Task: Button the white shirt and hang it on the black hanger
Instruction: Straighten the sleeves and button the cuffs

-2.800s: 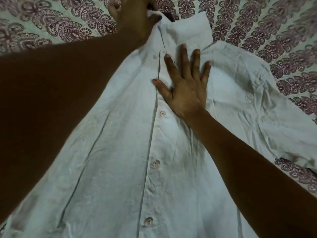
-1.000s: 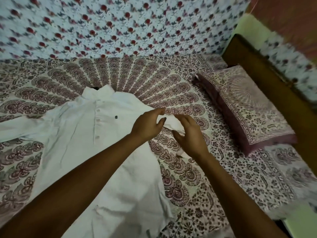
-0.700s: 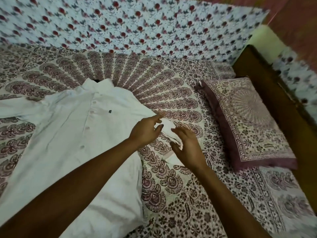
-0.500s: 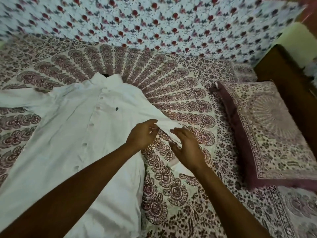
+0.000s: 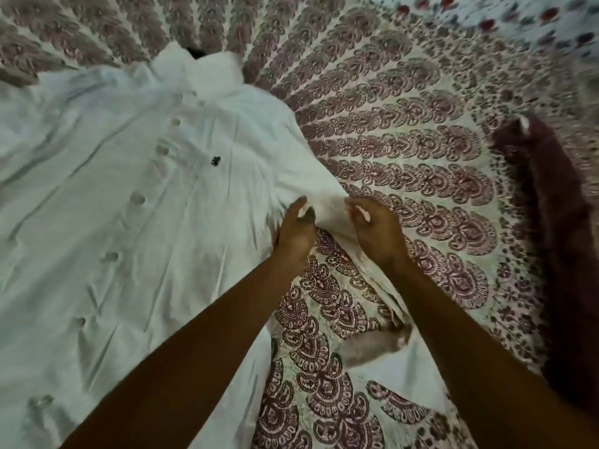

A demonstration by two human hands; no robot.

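Observation:
The white shirt (image 5: 136, 196) lies face up on the bed, buttoned down its front, collar at the top. A dark bit of the black hanger (image 5: 194, 52) shows inside the collar. My left hand (image 5: 296, 236) pinches the shirt's right sleeve where it meets the body. My right hand (image 5: 377, 230) grips the same sleeve a little further out. The sleeve (image 5: 327, 205) runs down under my right forearm toward the lower right. The frame is blurred by motion.
The patterned maroon and cream bedspread (image 5: 421, 150) covers the bed. A dark maroon pillow (image 5: 557, 241) lies along the right edge. A floral cloth (image 5: 534, 14) shows at the top right corner.
The camera has dipped and moved closer to the shirt. Both hands stay on the right sleeve, now closer together near the shoulder.

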